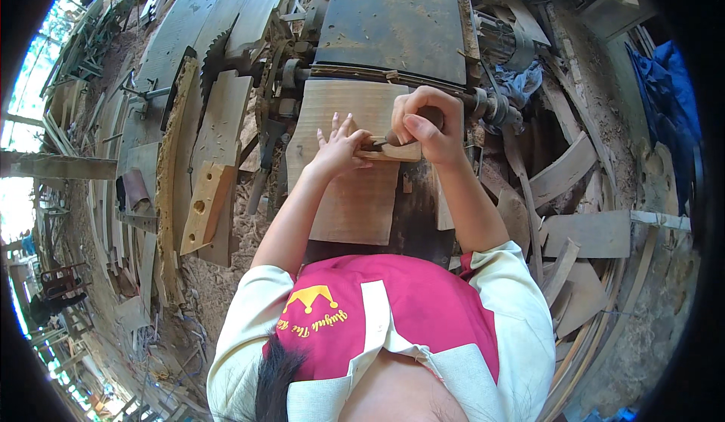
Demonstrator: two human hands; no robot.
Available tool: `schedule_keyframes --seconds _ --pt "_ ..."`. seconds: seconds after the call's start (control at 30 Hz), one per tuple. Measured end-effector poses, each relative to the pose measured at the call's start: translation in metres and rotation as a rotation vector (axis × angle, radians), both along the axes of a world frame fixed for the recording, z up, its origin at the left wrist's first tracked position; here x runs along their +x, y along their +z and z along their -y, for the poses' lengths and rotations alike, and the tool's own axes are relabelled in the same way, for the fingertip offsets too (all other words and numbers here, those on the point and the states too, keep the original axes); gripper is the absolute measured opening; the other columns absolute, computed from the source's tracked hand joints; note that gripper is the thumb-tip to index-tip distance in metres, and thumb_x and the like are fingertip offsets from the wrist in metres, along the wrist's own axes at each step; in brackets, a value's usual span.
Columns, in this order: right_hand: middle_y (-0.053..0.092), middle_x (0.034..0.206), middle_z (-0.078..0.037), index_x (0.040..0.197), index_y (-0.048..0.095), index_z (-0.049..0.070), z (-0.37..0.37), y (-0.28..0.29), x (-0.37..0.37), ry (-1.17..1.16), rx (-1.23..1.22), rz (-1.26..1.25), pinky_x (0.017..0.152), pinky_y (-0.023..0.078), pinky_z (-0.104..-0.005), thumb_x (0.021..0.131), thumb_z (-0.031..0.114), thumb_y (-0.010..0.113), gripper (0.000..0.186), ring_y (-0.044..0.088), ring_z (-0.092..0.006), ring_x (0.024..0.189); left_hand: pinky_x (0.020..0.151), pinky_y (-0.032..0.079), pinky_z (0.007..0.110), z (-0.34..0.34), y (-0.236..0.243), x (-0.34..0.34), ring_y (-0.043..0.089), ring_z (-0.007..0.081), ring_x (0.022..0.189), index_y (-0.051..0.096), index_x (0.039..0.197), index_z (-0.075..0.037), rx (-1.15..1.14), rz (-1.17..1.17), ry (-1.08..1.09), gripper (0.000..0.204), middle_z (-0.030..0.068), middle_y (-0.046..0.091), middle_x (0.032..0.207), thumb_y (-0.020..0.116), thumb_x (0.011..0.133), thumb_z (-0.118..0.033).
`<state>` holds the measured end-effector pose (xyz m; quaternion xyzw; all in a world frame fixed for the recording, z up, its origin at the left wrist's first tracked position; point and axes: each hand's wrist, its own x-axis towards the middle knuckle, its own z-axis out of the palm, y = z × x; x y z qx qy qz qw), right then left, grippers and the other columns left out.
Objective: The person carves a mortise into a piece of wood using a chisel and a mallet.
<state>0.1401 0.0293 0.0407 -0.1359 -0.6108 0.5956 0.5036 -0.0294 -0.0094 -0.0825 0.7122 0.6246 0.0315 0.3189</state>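
Big flat dark metal plate (389, 21) beyond both hands. Wide pale ridged wood board (340, 207) under hands. Left hand (341, 150), fingers spread, touches end of small long tan wood piece (405, 152) lying on board, between hands. Right hand (436, 127) closed round tool with brown handle (392, 139); tip hard to see. Best: hold wood piece down firmly, push gently, keep left fingers out of tool's path.

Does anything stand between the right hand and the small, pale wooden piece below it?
Only the brown-handled tool in the right hand; nothing else visible does. The left hand touches the wooden piece farther left.
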Motion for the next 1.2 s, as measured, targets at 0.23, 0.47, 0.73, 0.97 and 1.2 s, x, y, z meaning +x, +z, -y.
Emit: schedule_keyframes --seconds 0.23,0.47,0.73,0.97,1.2 --pt "0.052 0.058 -0.003 0.069 0.052 0.0 -0.001 -0.004 -0.005 0.077 -0.069 0.015 0.044 0.036 -0.02 0.073 0.008 0.057 0.01 0.046 -0.0057 0.047 0.099 0.004 0.067 0.002 -0.006 0.0 0.001 0.0404 0.134 0.049 0.119 -0.025 0.054 0.013 0.031 0.066 0.0198 0.015 0.144 0.076 0.061 -0.04" --pt "0.052 0.057 -0.003 0.072 0.051 0.0 -0.002 -0.007 -0.001 0.071 -0.12 -0.06 0.043 0.037 -0.0206 0.073 0.006 0.056 0.007 0.046 -0.0065 0.047 0.099 0.003 0.068 0.002 -0.005 0.002 -0.002 0.0402 0.134 0.044 0.124 -0.026 0.045 -0.053 0.013 0.071 0.0185 0.012 0.145 0.074 0.063 -0.044" --pt "0.052 0.058 -0.003 0.067 0.051 0.0 0.008 0.0 0.003 -0.012 -0.011 0.0 0.044 0.038 -0.0204 0.071 0.003 0.055 0.007 0.047 -0.0069 0.048 0.099 0.004 0.067 0.003 -0.009 0.003 0.0 0.0397 0.134 0.049 0.121 -0.024 0.071 -0.028 0.042 0.066 0.02 0.015 0.144 0.073 0.063 -0.046" --pt "0.05 0.055 -0.002 0.066 0.051 0.0 0.006 -0.007 -0.006 -0.018 0.0 0.051 0.042 0.036 -0.0204 0.071 0.004 0.055 0.008 0.045 -0.0061 0.045 0.099 0.004 0.066 0.005 -0.004 0.004 0.001 0.0394 0.134 0.051 0.12 -0.025 0.078 -0.02 0.057 0.064 0.0203 0.016 0.143 0.069 0.065 -0.052" --pt "0.05 0.054 -0.001 0.067 0.051 0.001 0.0 -0.003 -0.01 0.033 -0.075 0.023 0.042 0.035 -0.0198 0.072 0.005 0.055 0.008 0.044 -0.0056 0.044 0.099 0.004 0.066 0.006 -0.006 0.003 0.0 0.0392 0.135 0.051 0.12 -0.025 0.076 -0.047 0.053 0.065 0.0202 0.016 0.143 0.07 0.064 -0.052"
